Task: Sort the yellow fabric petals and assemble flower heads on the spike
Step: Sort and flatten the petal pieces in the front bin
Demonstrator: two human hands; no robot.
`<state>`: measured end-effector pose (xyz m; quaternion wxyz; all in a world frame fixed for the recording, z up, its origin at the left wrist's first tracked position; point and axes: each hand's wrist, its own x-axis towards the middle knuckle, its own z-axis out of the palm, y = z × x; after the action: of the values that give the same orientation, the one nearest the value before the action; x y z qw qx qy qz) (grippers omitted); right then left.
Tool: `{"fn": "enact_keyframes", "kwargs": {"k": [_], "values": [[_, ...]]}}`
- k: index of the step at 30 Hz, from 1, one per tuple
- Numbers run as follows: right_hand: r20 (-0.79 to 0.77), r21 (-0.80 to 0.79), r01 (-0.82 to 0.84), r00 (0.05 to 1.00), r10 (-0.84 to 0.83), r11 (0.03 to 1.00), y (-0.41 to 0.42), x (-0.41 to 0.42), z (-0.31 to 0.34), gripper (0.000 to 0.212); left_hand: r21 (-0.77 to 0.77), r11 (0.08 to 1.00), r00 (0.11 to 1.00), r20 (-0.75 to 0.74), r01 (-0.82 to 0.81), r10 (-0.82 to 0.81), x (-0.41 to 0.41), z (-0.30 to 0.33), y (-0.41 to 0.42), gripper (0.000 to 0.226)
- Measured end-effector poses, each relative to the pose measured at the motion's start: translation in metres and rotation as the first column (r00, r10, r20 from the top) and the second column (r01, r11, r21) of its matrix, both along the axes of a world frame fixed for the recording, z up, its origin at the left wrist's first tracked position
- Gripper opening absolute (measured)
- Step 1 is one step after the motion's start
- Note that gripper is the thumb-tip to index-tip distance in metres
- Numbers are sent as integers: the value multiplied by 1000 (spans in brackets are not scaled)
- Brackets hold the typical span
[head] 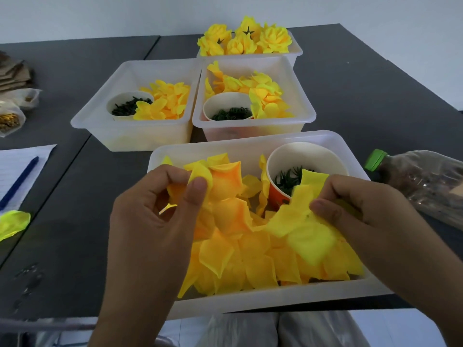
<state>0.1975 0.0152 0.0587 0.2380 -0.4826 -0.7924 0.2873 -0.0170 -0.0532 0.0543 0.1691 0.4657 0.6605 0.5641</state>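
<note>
Both hands work over the nearest tray (250, 144), which sits at the near edge of the dark table (87, 186) and is heaped with loose yellow fabric petals (250, 259). The left hand (155, 216) pinches an orange-tinted petal piece (220, 179) between thumb and fingers, holding it up above the left side of the heap. The right hand (370, 221) grasps a paler yellow petal piece (305, 216) between thumb and curled fingers, raised over the right side of the tray. In the tray's far right corner stands a paper cup (308, 156) with dark green parts inside. Beyond it, two smaller trays sit side by side, the left tray (100, 113) and the middle tray (300, 96), each holding petals and a cup of green bits. At the far edge, a fourth tray (295, 51) carries finished flower heads (245, 38). I cannot make out any spike. Near the table's left edge lie a sheet of paper (15, 161) with a blue pen (20, 181) on it and a stray yellow petal (12, 224); a plastic bottle (421, 181) with a green cap lies at the right edge.
</note>
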Motion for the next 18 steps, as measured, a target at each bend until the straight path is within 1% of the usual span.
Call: {"fn": "enact_keyframes", "kwargs": {"k": [4,7,9,11,13,15,18], "values": [[-27,35,-5,1000,6,999,3,-7,-4,38,7,1000,999,-28,-19,19,-1,2,-1,19],[-3,62,-7,1000,8,998,5,-9,-6,40,18,1000,999,-35,-25,25,0,4,-1,17],[28,67,-35,999,33,997,5,-9,-6,42,20,1000,999,-48,-13,14,0,4,-1,20],[47,63,-82,996,79,995,5,-8,-8,37,20,1000,998,-65,2,-1,1,3,-1,16],[52,67,-123,991,120,990,6,-5,-9,26,23,1000,998,-64,6,-5,2,2,-1,12],[18,16,-166,986,166,986,6,-3,-8,16,21,1000,999,-52,6,-5,3,1,-1,13],[3,-56,-232,973,233,971,5,-1,-6,13,14,1000,998,-65,6,-6,2,1,-2,15]]}}
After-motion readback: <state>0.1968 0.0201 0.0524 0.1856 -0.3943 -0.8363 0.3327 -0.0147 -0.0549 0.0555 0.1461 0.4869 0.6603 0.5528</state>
